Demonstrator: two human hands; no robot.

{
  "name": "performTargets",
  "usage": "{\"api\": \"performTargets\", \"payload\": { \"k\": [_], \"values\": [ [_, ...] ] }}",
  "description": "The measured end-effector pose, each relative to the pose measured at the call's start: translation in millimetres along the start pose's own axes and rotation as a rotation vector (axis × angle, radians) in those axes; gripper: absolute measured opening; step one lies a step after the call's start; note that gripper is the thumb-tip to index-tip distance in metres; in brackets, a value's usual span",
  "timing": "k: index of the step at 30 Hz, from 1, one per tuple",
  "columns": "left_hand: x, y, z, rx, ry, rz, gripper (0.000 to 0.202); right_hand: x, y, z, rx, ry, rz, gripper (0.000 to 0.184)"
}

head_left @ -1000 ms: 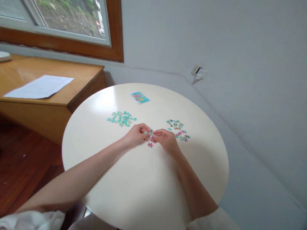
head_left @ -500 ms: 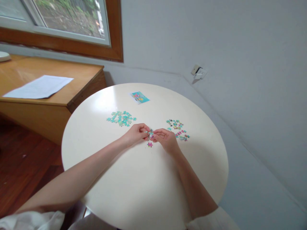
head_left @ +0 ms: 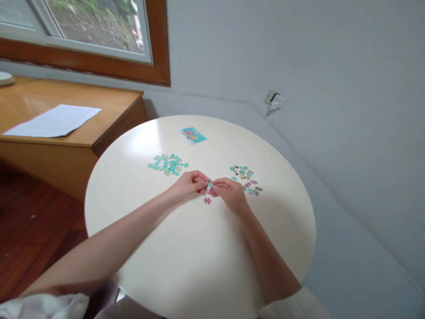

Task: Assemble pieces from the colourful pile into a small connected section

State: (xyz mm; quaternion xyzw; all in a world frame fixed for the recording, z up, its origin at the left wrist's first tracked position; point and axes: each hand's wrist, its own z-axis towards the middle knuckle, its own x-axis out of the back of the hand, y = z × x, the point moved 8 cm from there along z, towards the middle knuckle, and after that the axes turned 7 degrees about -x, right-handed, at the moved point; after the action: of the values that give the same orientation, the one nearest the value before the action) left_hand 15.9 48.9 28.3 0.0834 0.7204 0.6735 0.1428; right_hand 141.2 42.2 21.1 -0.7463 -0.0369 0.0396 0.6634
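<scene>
My left hand (head_left: 188, 185) and my right hand (head_left: 229, 191) meet fingertip to fingertip over the middle of a round cream table (head_left: 199, 248). Both pinch small jigsaw pieces (head_left: 208, 186) held together between them. A single pink piece (head_left: 207, 200) lies on the table just below my fingers. A heap of teal pieces (head_left: 168, 164) lies beyond my left hand. A mixed pile of teal, pink and dark pieces (head_left: 247, 179) lies right beside my right hand. A small picture card (head_left: 193, 134) rests near the table's far edge.
A wooden desk (head_left: 66, 128) with a white sheet of paper (head_left: 53, 120) stands to the left under a wood-framed window (head_left: 99, 40). Grey walls close in behind and to the right, with a wall socket (head_left: 275, 100). Dark wooden floor (head_left: 29, 221) shows on the left.
My hands stay together over the same spot; the fingers have shifted only slightly on the pieces.
</scene>
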Motion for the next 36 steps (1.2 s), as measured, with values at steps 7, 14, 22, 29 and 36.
{"api": "performTargets", "payload": {
  "k": [7, 14, 22, 29, 36],
  "values": [
    [-1.0, 0.0, -1.7, -0.007, -0.004, 0.002, 0.024, 4.3, -3.7, 0.0, 0.024, 0.043, 0.023, 0.044],
    [-3.6, -12.0, 0.9, 0.01, -0.047, 0.032, 0.034, 7.1, -4.4, 0.2, 0.04, 0.067, 0.007, 0.045],
    [-3.7, -15.6, 0.8, 0.021, -0.032, -0.036, 0.024, 5.3, -3.8, -0.6, 0.022, 0.072, 0.048, 0.047],
    [-3.8, -18.5, 1.7, 0.029, -0.021, -0.105, 0.026, 4.2, -1.3, 0.4, 0.013, 0.042, 0.06, 0.048],
    [-3.3, -18.3, 1.5, 0.036, -0.001, -0.14, 0.021, 3.4, -0.5, 0.0, 0.002, 0.02, 0.058, 0.046]
  ]
}}
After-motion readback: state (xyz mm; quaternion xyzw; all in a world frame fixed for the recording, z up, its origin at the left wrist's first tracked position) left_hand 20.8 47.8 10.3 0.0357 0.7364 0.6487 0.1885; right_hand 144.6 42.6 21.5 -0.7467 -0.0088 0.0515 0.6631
